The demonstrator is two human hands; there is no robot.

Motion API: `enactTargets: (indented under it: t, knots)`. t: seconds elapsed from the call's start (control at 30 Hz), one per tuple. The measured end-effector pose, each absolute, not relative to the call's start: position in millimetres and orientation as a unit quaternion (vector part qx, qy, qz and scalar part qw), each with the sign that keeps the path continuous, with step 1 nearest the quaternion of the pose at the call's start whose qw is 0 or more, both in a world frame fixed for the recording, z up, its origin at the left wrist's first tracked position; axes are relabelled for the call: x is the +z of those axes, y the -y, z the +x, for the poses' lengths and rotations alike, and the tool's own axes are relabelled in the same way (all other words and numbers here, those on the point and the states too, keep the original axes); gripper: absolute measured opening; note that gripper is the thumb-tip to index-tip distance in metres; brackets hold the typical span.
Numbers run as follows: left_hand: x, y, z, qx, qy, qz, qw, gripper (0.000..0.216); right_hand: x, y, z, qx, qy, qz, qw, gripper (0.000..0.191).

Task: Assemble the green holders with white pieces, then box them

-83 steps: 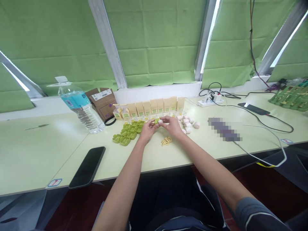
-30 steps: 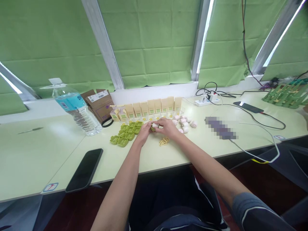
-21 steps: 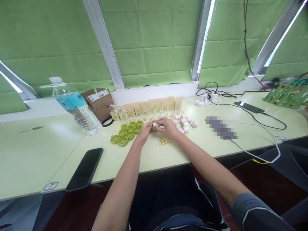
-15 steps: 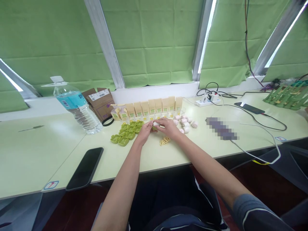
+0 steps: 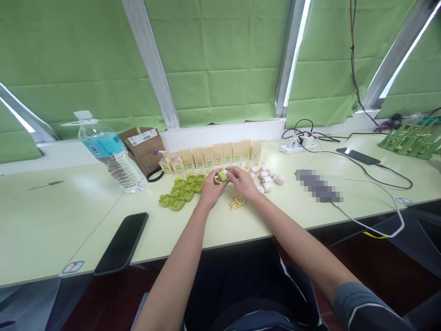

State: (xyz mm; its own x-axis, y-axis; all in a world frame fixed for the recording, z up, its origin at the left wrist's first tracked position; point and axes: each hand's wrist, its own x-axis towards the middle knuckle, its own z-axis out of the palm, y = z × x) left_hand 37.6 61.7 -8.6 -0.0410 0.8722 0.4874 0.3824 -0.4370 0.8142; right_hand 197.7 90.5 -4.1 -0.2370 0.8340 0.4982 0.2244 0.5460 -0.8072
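Observation:
Between both hands, just above the table, is a small green cup (image 5: pixel 222 175) with a bit of white showing at its upper edge. My left hand (image 5: pixel 211 189) grips the cup from the left. My right hand (image 5: pixel 243 181) has its thumb and fingers closed on the cup's right side; how much of the white piece they touch is hidden. Left of the hands sits a cluster of green flower-shaped cups (image 5: pixel 177 204). Several pale pinkish-white rolls (image 5: pixel 268 187) lie to the right. Thin yellow loops (image 5: pixel 236 203) are heaped in front of the hands.
Behind the hands stands a row of small tan boxes (image 5: pixel 207 155). A water bottle (image 5: pixel 117 158) and a brown carton (image 5: pixel 143 151) are at the back left. Black phone (image 5: pixel 122 242) lies front left; power strip (image 5: pixel 298 146) and cables lie back right, near another phone (image 5: pixel 358 155).
The white piece, earlier plainly visible between my fingers, now shows only at the cup's edge. The green cup has been turned and raised more into view between my hands.

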Motion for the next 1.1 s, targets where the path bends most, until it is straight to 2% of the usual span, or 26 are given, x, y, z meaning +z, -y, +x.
enactTargets:
  t: [0.4,0.63,0.8,1.1]
  knots:
    - [-13,-64,32,0.532,-0.42,0.655,0.335,0.045,-7,-95,198,0.325,0.731,-0.351,0.486,0.027]
    - [-8,-61,34,0.53,-0.423,0.647,0.348,0.049,-9,-96,195,0.367,0.713,-0.335,0.495,0.029]
    - [-13,-64,32,0.527,-0.458,0.648,0.304,0.049,-8,-95,193,0.361,0.704,-0.369,0.488,0.037]
    - [-21,-71,25,0.514,-0.529,0.644,0.203,0.049,0,-82,194,0.34,0.721,-0.349,0.491,0.029]
